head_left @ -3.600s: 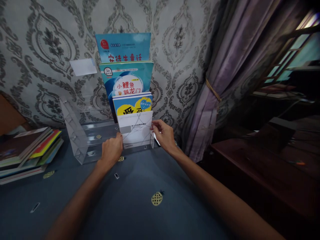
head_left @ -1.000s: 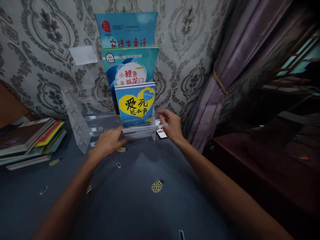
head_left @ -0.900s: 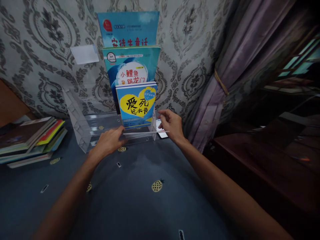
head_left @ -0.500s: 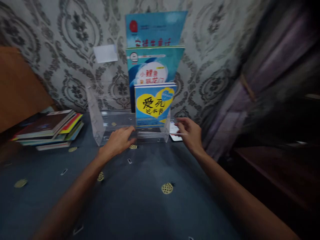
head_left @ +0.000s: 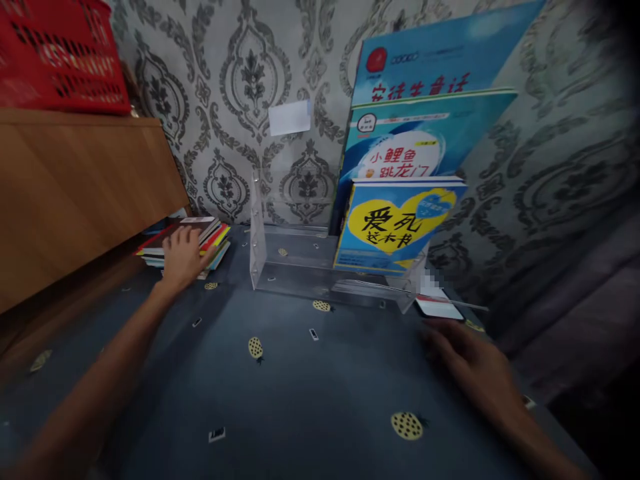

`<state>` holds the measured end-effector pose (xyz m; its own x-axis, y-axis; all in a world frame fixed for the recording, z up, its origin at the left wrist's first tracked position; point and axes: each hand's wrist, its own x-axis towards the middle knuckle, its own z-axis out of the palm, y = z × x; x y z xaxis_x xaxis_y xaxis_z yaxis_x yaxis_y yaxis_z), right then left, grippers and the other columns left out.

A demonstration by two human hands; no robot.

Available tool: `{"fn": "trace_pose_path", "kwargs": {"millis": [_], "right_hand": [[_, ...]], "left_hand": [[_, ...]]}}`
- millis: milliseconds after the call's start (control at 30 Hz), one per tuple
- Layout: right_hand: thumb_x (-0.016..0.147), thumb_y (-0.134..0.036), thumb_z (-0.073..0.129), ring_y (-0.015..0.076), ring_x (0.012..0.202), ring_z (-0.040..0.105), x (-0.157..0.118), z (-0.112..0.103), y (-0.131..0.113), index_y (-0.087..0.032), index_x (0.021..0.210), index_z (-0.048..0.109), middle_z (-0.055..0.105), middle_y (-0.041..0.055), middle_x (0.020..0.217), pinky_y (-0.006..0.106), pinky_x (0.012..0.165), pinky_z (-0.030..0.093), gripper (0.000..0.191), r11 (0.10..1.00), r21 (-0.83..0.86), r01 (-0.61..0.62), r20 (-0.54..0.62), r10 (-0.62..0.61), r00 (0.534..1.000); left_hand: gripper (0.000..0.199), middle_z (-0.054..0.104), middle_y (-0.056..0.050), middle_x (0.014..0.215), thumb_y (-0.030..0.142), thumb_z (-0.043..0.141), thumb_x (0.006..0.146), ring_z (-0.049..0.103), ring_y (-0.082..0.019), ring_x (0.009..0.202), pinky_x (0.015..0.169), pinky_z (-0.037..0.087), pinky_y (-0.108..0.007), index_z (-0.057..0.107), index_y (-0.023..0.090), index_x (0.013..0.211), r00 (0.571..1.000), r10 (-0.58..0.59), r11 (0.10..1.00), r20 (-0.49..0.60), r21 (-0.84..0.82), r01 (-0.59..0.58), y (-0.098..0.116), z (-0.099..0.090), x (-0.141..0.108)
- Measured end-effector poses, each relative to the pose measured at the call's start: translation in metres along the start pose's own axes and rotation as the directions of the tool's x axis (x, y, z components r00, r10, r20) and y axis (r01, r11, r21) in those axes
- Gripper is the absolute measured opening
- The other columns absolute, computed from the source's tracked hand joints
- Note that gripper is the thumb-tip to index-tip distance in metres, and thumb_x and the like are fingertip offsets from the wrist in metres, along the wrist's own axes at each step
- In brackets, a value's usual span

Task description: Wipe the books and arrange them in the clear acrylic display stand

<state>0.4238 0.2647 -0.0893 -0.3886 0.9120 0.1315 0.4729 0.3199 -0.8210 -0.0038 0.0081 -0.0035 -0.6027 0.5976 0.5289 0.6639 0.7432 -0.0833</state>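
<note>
My left hand (head_left: 182, 255) is at the stack of books (head_left: 200, 230) on the left, its fingers spread over the top and the thumb by the right side. My right hand (head_left: 470, 357) is low over the table at the right, fingers loosely apart and holding nothing, near a phone (head_left: 440, 305). Between my hands stands a clear acrylic book rack (head_left: 257, 233). In its right part three blue-covered books stand upright in tiers: a small book with a yellow heart (head_left: 395, 227), a teal book (head_left: 467, 127) behind it, and the tallest blue book (head_left: 450, 50) at the back.
A wooden cabinet (head_left: 85, 200) with a red plastic basket (head_left: 65, 60) on it is at the left. A thin clear rod (head_left: 463, 305) juts out by the phone. White paper (head_left: 290, 119) is on the patterned wall. The dark tablecloth (head_left: 300, 400) has pineapple prints.
My left hand has moved left from the rack to the book stack. My right hand has drawn back toward me from the rack's right side. The view has turned left, bringing the basket into sight.
</note>
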Motion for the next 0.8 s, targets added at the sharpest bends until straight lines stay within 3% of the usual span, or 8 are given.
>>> {"fn": "trace_pose_path", "kwargs": {"millis": [67,167,233,400,567,667,800], "right_hand": [[0.063,-0.056,0.053,0.0356,0.063,0.070,-0.002,0.003,-0.002,-0.031,0.087,0.064,0.075,0.0095,0.071,0.049,0.065,0.053,0.036,1.000,-0.002,0.018,0.012,-0.018,1.000],[0.062,-0.058,0.054,0.0363,0.065,0.071,-0.004,0.005,-0.004,-0.032,0.083,0.065,0.076,0.0095,0.073,0.051,0.067,0.054,0.035,0.999,-0.011,0.030,0.016,-0.030,0.999],[0.060,-0.058,0.055,0.0370,0.066,0.070,-0.004,0.005,-0.004,-0.033,0.081,0.065,0.076,0.0096,0.074,0.052,0.068,0.054,0.035,1.000,-0.016,0.018,0.011,-0.018,1.000],[0.060,-0.057,0.057,0.0367,0.071,0.072,-0.002,0.007,0.000,-0.035,0.077,0.066,0.077,0.0111,0.081,0.051,0.070,0.055,0.029,0.999,-0.028,0.015,0.001,-0.014,1.000],[0.058,-0.059,0.054,0.0392,0.076,0.074,-0.003,0.007,-0.001,-0.034,0.079,0.067,0.079,0.0103,0.082,0.054,0.073,0.056,0.035,0.998,-0.055,-0.001,0.019,0.002,1.000],[0.063,-0.058,0.053,0.0395,0.084,0.075,-0.006,0.005,-0.003,-0.032,0.081,0.070,0.080,0.0104,0.086,0.053,0.074,0.058,0.035,0.993,-0.104,0.060,0.029,-0.057,0.998],[0.068,-0.056,0.053,0.0390,0.080,0.075,-0.016,0.008,-0.005,-0.033,0.081,0.071,0.080,0.0096,0.087,0.054,0.072,0.060,0.032,0.971,-0.169,0.169,0.065,-0.160,0.985]], "left_hand": [[0.071,0.042,-0.029,0.153,0.057,0.037,0.096,0.030,-0.044,0.147,0.112,0.029,-0.064,0.040,0.006,0.146,0.994,-0.066,0.998,0.086,0.009,0.065,-0.027,0.004,0.012],[0.084,0.048,-0.030,0.149,0.069,0.036,0.093,0.037,-0.045,0.143,0.109,0.031,-0.065,0.033,0.007,0.150,0.959,-0.087,0.995,0.269,-0.018,0.096,-0.053,0.007,0.023],[0.088,0.050,-0.031,0.147,0.072,0.039,0.091,0.042,-0.044,0.141,0.109,0.031,-0.066,0.032,0.009,0.151,0.946,-0.082,0.995,0.314,-0.025,0.094,-0.060,0.006,0.023],[0.081,0.049,-0.027,0.149,0.063,0.050,0.090,0.040,-0.041,0.142,0.109,0.033,-0.063,0.033,0.010,0.150,0.959,0.018,0.999,0.283,-0.037,-0.008,-0.054,0.002,0.008],[0.056,0.058,-0.023,0.141,0.036,0.048,0.093,0.049,-0.037,0.134,0.106,0.037,-0.055,0.044,0.013,0.143,0.973,0.082,0.991,0.213,0.085,-0.103,-0.047,0.002,-0.010],[0.049,0.062,-0.022,0.133,0.021,0.043,0.090,0.054,-0.036,0.126,0.104,0.038,-0.052,0.051,0.013,0.138,0.974,0.105,0.976,0.202,0.169,-0.140,-0.042,-0.002,-0.017],[0.044,0.066,-0.023,0.120,0.020,0.038,0.093,0.058,-0.038,0.116,0.104,0.035,-0.056,0.056,0.012,0.133,0.973,0.130,0.955,0.190,0.241,-0.175,-0.028,-0.010,-0.026]]}}
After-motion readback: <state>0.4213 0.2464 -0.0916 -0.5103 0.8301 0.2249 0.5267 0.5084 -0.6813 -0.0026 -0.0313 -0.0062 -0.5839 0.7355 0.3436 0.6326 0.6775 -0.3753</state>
